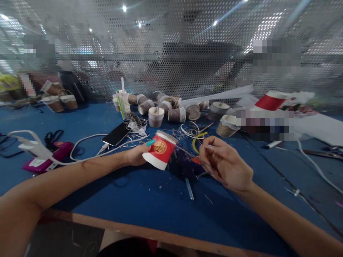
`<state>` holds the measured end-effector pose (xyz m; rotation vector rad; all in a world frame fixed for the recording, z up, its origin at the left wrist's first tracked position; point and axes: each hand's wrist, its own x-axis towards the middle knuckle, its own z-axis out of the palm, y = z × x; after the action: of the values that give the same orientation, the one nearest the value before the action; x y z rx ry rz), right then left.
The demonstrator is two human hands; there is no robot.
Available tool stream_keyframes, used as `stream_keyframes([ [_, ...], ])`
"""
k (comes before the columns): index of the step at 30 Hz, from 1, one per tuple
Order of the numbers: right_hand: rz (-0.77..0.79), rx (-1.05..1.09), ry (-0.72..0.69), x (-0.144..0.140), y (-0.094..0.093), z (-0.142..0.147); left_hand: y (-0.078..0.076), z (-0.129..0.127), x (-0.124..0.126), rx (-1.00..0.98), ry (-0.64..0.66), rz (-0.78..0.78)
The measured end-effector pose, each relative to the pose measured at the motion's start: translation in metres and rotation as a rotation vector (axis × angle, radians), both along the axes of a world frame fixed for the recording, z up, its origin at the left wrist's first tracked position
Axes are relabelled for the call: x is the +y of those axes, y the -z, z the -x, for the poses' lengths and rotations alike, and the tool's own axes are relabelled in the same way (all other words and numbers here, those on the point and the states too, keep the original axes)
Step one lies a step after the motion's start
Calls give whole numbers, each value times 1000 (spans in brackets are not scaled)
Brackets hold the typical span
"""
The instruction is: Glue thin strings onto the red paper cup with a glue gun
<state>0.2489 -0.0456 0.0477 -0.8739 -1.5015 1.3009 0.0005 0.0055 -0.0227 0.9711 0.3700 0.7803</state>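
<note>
A red paper cup (pixel 160 150) with a gold emblem and white edges is tilted in my left hand (pixel 137 154), which is closed around its left side. Its wider end points down, and grey-brown twine (pixel 168 137) is wound around the narrower upper end. From there a thin strand runs right towards my right hand (pixel 226 162), whose fingers are pinched together on it. Behind and between the hands lie a dark purple bundle (pixel 184 166), a yellow strip (pixel 195 143) and loose bits of twine. A clear glue stick (pixel 189 189) lies on the blue table.
Several twine-wrapped cups (pixel 156 117) stand or lie at the back before a perforated metal screen (pixel 160 53). To the left are a phone (pixel 116 134), white cables and a magenta power strip (pixel 50 157). Another red cup (pixel 271 101) and scissors (pixel 321 154) are at right.
</note>
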Motion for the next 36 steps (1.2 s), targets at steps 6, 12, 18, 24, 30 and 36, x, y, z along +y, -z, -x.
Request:
stream_keyframes([
  [6,-926,-530,295,5,14,-20,2,3,4,-85,31,80],
  [12,-1183,-707,597,12,12,-29,-9,1,5,-200,166,154],
  [18,-984,-541,704,29,10,-41,-21,1,7,-300,239,195],
  [24,-774,-330,401,21,5,-24,-10,1,-1,17,136,59],
  [30,-484,99,-77,-19,13,5,-19,-17,-21,123,-197,-4],
  [36,-389,-110,-366,-29,14,5,-24,-27,-30,188,-318,-87],
])
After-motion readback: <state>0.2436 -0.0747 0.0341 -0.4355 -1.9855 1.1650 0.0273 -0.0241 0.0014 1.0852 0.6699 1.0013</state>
